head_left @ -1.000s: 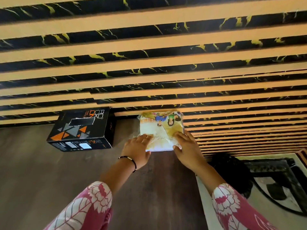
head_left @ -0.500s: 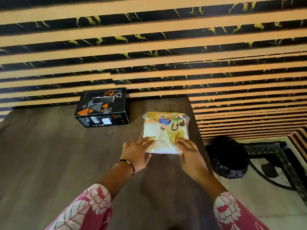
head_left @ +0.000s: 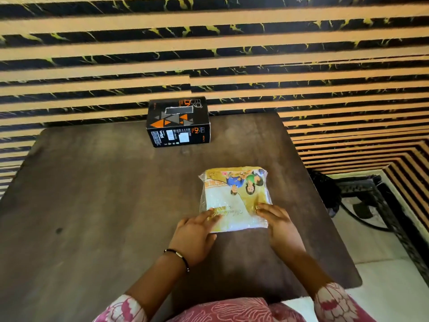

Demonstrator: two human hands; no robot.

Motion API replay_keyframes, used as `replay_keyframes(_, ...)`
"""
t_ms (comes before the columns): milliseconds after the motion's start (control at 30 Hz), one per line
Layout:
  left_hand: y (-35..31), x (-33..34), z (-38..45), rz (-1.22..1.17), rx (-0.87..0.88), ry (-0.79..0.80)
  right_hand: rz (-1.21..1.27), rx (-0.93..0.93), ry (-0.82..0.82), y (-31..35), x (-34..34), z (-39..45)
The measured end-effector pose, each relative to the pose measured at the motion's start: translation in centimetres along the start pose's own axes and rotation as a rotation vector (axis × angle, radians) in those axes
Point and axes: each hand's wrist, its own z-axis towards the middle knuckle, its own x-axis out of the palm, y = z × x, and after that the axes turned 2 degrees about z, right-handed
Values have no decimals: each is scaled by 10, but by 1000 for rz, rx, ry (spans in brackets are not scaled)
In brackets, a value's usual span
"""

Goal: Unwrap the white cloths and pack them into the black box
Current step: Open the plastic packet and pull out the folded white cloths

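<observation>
A flat clear-plastic packet (head_left: 234,196) with a yellow printed card and white cloth inside lies on the dark wooden table (head_left: 104,194), right of the middle. My left hand (head_left: 193,235) rests at its near left corner, fingers laid flat on the wrapper. My right hand (head_left: 279,225) touches the near right corner with straight fingers. The black box (head_left: 178,123), printed with orange and grey triangles, stands closed at the table's far edge, well beyond both hands.
A wall of tan and black marbled stripes (head_left: 209,54) rises right behind the table. To the right, past the table's edge, a black bag (head_left: 325,194) and a dark ornate frame (head_left: 376,205) sit on the pale floor.
The packet has slid toward me across the table under both hands, away from the black box. The view has tipped downward, showing more of the table.
</observation>
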Motion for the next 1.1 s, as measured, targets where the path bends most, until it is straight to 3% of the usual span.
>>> replay_keyframes(233,3,7,-34,-48,68,14,-139,114,-39,23,6,-28)
replay_keyframes(300,1,9,-37,-117,52,20,-221,145,-98,33,7,-27)
replay_keyframes(433,1,5,-33,-224,32,-36,-287,38,-272,57,10,-19)
replay_keyframes(500,5,-2,-21,-263,19,-118,-287,-14,-226,69,8,-12)
replay_keyframes(567,10,-13,-7,-290,23,-165,-207,48,-114,80,6,-2)
replay_keyframes(700,4,-30,15,-83,150,43,-76,346,129,92,-3,19)
replay_keyframes(800,-5,-25,29,-39,164,158,-23,474,206,98,-9,29)
replay_keyframes(967,-11,-11,34,-39,77,174,-80,399,95,86,10,32)
replay_keyframes(1100,-14,-10,34,-44,26,154,66,369,10,74,12,35)
